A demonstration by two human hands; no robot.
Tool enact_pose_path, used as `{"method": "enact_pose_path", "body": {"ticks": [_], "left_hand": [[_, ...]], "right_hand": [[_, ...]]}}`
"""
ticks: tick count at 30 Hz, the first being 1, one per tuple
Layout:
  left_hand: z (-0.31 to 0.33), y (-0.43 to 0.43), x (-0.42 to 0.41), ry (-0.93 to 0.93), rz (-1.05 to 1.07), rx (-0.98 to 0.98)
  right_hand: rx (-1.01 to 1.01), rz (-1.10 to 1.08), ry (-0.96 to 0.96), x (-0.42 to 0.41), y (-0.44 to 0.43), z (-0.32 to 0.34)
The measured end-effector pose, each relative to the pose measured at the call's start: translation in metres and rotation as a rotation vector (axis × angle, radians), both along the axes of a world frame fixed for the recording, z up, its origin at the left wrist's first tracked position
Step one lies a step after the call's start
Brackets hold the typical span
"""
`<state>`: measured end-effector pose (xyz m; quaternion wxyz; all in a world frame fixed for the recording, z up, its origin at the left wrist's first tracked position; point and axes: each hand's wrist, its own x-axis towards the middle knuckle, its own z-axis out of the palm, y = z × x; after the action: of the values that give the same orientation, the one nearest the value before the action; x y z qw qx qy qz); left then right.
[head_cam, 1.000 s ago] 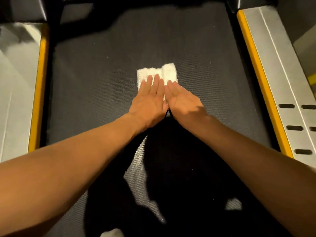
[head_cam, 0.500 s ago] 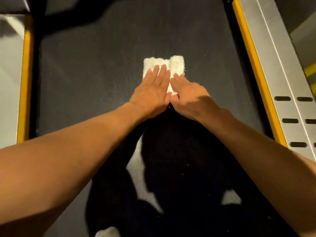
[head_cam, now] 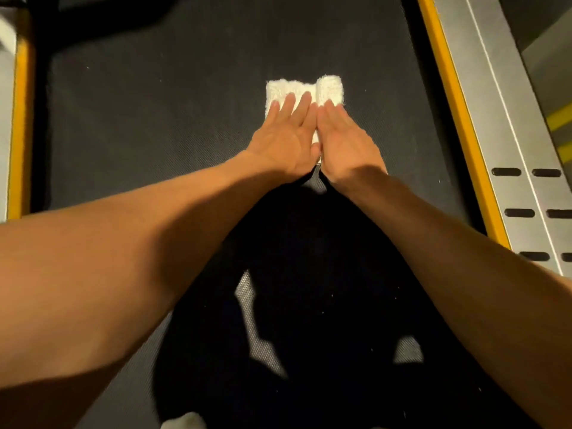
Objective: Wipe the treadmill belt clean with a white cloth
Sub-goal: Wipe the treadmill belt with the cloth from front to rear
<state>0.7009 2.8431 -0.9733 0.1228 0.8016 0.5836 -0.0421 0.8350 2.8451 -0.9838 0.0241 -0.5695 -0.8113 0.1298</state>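
A folded white cloth (head_cam: 301, 88) lies flat on the dark textured treadmill belt (head_cam: 154, 134), a little right of its middle. My left hand (head_cam: 286, 140) and my right hand (head_cam: 348, 144) lie side by side on the cloth's near half, palms down, fingers straight and pressing it onto the belt. Only the cloth's far edge and a thin strip between my hands show. Small pale specks dot the belt near me.
A silver side rail with a yellow edge (head_cam: 458, 119) and dark slots runs along the right of the belt. A matching yellow-edged rail (head_cam: 18, 134) runs along the left. My own shadow darkens the near belt. A white sock tip (head_cam: 184, 421) shows at the bottom edge.
Both hands have pushed the cloth a little farther up the belt and to the right, staying flat on it the whole time.
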Motion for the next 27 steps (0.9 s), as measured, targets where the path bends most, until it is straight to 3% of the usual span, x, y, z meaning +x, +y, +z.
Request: {"method": "enact_pose_path", "body": {"ticks": [5,7,10,13,18,20,24,27], "left_hand": [[-0.008,-0.007,0.005,0.018,-0.034,0.049],[-0.017,-0.017,0.009,0.001,-0.063,0.077],[-0.019,-0.019,0.018,-0.005,-0.092,0.117],[-0.022,-0.016,0.016,0.005,-0.100,0.121],[-0.024,-0.016,0.014,-0.040,-0.028,0.165],[-0.022,-0.017,0.014,-0.060,0.006,0.157],[-0.023,-0.014,0.017,-0.059,-0.061,0.148],[-0.017,0.006,0.025,0.002,-0.071,0.143]], "right_hand": [[0.143,0.007,0.021,0.013,-0.010,-0.005],[0.189,-0.132,0.084,0.019,-0.006,0.002],[0.079,-0.370,0.205,0.019,0.015,0.016],[-0.033,-0.437,0.335,0.021,0.025,0.023],[0.031,-0.597,0.336,0.037,0.026,0.026],[0.140,-0.496,0.245,0.031,0.018,0.027],[0.190,-0.055,0.124,0.019,0.001,0.011],[0.186,-0.103,0.104,0.022,0.015,0.008]]}}
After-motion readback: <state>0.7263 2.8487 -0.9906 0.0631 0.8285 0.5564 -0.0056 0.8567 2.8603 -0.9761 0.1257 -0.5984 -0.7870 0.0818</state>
